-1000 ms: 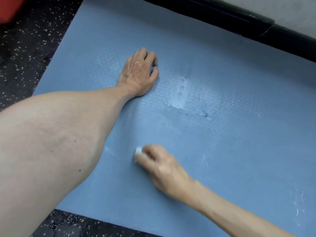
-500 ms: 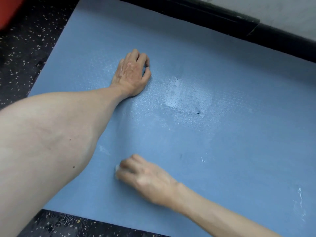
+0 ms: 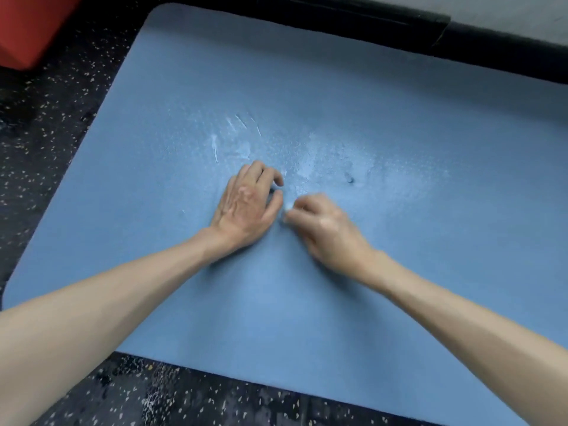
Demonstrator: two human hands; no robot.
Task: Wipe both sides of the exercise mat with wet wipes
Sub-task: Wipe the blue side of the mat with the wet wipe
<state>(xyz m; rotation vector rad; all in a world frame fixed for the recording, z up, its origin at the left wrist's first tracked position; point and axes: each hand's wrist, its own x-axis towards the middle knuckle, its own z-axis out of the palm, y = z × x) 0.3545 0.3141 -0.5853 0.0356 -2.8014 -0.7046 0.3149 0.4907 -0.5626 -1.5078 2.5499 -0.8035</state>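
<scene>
Right hand [image 3: 322,227], grip pinching a small white wipe [image 3: 288,209] against blue mat [image 3: 415,124]; left hand [image 3: 247,207] just beside, palm down, grip slack, empty.

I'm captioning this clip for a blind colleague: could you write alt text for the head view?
A person's right hand grips a small white wet wipe against a blue exercise mat, while the left hand rests on the mat beside it. Beyond the hands, whitish streaks and a dark speck mark the mat.
</scene>
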